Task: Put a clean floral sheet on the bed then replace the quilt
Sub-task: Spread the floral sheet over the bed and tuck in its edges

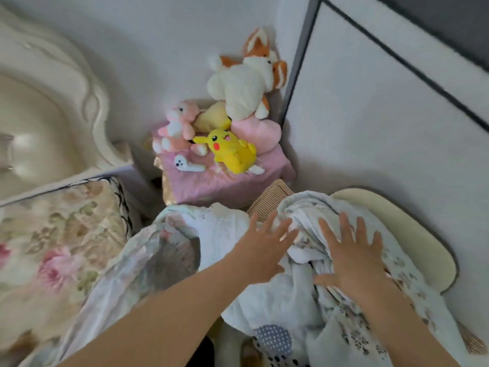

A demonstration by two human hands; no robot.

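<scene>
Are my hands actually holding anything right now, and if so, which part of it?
Nothing is held. Both the left hand and the right hand are spread flat, fingers straight, over the crumpled pale floral bedding heaped on the chair.

Left hand [260, 254] and right hand [353, 258] outstretched, fingers spread

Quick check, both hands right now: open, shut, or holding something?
Left hand: open, fingers spread over the bundled bedding, gripping nothing.
Right hand: open, fingers spread flat on the same bedding, gripping nothing.
</scene>
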